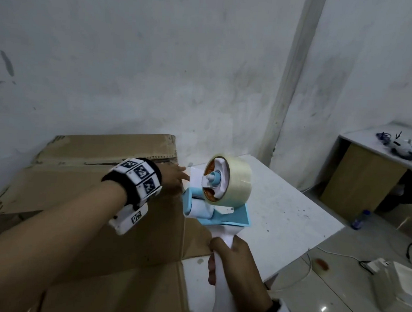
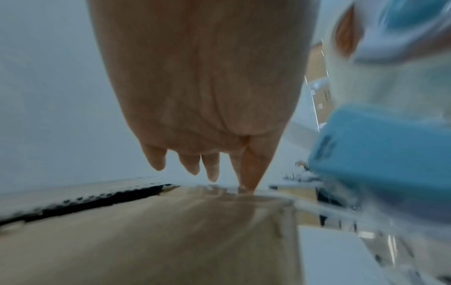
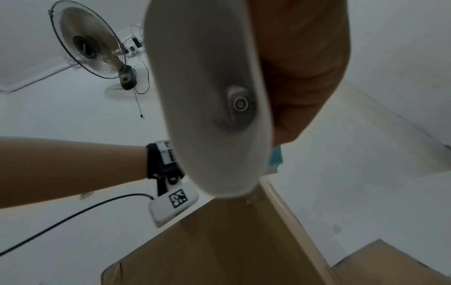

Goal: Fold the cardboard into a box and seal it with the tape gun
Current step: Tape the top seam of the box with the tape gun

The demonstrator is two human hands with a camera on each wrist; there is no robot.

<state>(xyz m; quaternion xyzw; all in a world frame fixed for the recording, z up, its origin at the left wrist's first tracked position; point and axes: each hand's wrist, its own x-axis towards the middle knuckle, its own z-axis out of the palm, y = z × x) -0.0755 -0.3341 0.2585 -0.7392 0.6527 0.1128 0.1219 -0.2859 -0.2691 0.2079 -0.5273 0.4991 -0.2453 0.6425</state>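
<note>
A large brown cardboard box stands on the white table, flaps folded over its top. My left hand lies flat near the box's right top edge, fingers straight; in the left wrist view one fingertip presses clear tape onto the cardboard. My right hand grips the white handle of a blue and white tape gun, which carries a roll of clear tape. The gun's front end sits at the box's right edge beside my left fingers.
A flat piece of cardboard lies in front of the box. To the right is a white shelf with cables and small items, a bottle on the floor and a white device. A standing fan shows in the right wrist view.
</note>
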